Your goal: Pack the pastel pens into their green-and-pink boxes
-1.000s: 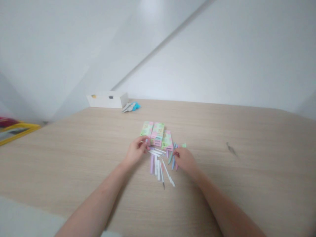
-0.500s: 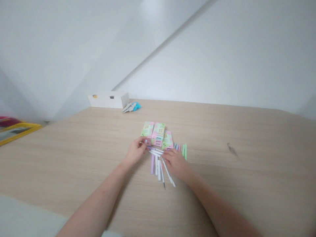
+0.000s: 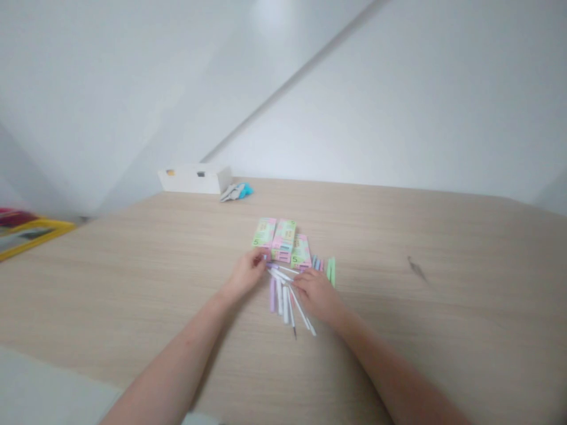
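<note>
Slim white pens lie fanned out on the wooden table between my hands, one with a dark tip. A purple pen piece lies at their left. My left hand is closed, thumb and fingers pinched at the end of a short purple pen. My right hand curls over the white pens, its fingertips closed at the end of a thin white one; blur hides the exact grip. Just beyond are pink-and-green printed packs, marked with a 5.
Green pens and blue and pink ones lie beyond my right hand. A white box and a grey-and-blue glove sit at the back left. A small dark object is on the right. A yellow-edged item shows far left.
My left fingers have shifted slightly, with more of the purple pen showing at their tips. The white pens between my hands have moved a little. My right hand stays almost in place.
</note>
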Demonstrator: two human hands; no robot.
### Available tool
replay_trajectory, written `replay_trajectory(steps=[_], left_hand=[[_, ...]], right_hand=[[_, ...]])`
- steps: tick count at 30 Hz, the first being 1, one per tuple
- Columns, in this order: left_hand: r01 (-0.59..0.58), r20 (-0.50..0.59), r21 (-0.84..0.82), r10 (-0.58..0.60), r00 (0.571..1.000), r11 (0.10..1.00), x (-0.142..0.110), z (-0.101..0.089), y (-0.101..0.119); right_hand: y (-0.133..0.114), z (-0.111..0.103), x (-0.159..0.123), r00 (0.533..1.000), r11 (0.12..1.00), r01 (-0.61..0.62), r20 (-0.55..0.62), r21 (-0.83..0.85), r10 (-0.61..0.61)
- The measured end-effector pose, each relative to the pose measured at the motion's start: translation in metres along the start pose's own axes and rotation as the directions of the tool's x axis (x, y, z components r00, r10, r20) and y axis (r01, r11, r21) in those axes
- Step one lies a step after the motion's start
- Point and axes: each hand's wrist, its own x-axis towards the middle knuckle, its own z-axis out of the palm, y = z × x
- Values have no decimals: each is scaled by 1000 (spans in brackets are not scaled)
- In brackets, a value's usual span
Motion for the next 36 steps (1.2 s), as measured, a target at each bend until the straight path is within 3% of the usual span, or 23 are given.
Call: replay_trajectory(steps=[19, 36], left_hand=[[-81, 163, 235, 43, 986, 969, -5, 2, -1], [-65, 179, 202, 28, 984, 977, -5, 3, -7]], right_hand=[[-1, 0, -2, 994, 996, -76, -75, 51, 80], [-1, 0, -2, 981, 982, -137, -120, 131, 153]])
